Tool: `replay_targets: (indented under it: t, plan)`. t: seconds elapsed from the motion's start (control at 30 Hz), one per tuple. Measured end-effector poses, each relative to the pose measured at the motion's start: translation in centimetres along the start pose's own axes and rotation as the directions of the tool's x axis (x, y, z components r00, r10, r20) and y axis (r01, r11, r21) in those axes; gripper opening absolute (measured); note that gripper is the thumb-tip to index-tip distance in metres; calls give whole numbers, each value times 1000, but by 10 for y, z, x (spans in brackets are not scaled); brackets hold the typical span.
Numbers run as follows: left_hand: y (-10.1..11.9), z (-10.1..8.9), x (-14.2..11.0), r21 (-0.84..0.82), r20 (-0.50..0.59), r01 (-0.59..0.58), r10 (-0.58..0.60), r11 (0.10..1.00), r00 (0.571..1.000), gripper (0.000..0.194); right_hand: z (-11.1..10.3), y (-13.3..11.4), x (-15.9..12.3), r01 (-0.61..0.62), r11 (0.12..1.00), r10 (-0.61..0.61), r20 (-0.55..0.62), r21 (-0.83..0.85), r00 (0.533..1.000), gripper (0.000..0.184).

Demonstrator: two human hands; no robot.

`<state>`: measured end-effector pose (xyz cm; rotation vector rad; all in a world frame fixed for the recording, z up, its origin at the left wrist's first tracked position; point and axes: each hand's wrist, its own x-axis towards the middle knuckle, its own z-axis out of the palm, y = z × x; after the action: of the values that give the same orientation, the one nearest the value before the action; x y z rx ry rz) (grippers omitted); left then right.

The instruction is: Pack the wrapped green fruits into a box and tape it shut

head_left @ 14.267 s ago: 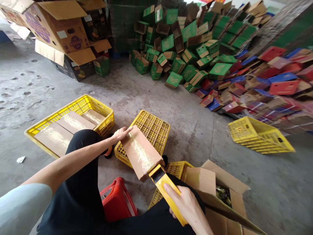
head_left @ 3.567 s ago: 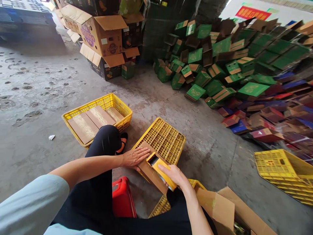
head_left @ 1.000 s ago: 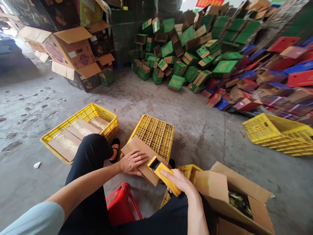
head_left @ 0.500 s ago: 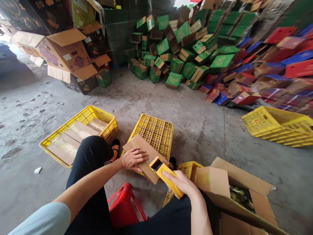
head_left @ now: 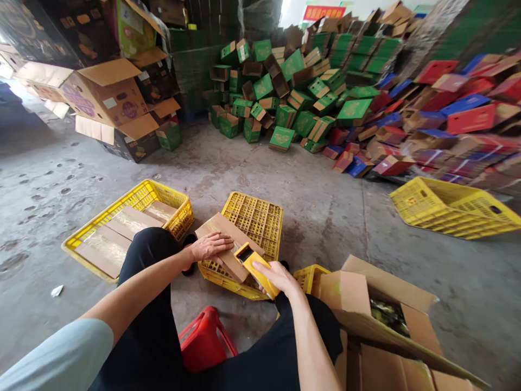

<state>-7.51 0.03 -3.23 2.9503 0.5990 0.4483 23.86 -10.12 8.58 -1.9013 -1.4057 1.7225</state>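
A closed brown cardboard box point(head_left: 222, 228) lies tilted on an upturned yellow crate point(head_left: 258, 217). My left hand point(head_left: 209, 247) rests flat over the box's top, fingers stretched out, with shiny clear tape beside them. In my right hand point(head_left: 277, 279) is a yellow tape dispenser point(head_left: 258, 266), its dark-windowed front end at the box's near right end. Whether that end touches the cardboard, I cannot tell. The fingers under the dispenser are partly hidden.
Left, a yellow crate point(head_left: 183, 214) holds several taped boxes point(head_left: 103, 250). An open carton point(head_left: 352, 296) with dark shiny packets stands right, near my knee. Below me is a red stool point(head_left: 203, 339). Another yellow crate point(head_left: 451, 209) sits farther right. Piled green boxes point(head_left: 280, 138) lie behind.
The view has shifted slightly, and its contents sit a little further left. The dispenser is a little further along over the box's right end. My left hand stays on the box.
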Motion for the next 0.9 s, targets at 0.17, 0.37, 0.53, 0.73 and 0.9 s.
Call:
replay_targets:
  t: [0.17,0.37,0.53,0.73,0.9]
  plan:
    - [16,-15,9,-15,51,55,-54,998,997,95,-5,-9,20,21,999,-19,70,-26,997,51]
    - [43,6,15,-21,-15,136,-136,991,991,109,-2,4,19,15,999,-17,68,30,998,48]
    - [36,13,12,-42,-11,142,-142,989,990,104,-2,5,18,9,1000,-10,67,18,998,46]
    - [31,17,14,-75,-9,120,-121,990,993,101,-10,7,5,-11,999,8,69,44,998,44]
    - [29,17,14,-71,-22,108,-109,992,994,101,-10,11,-8,-46,997,42,57,63,997,45]
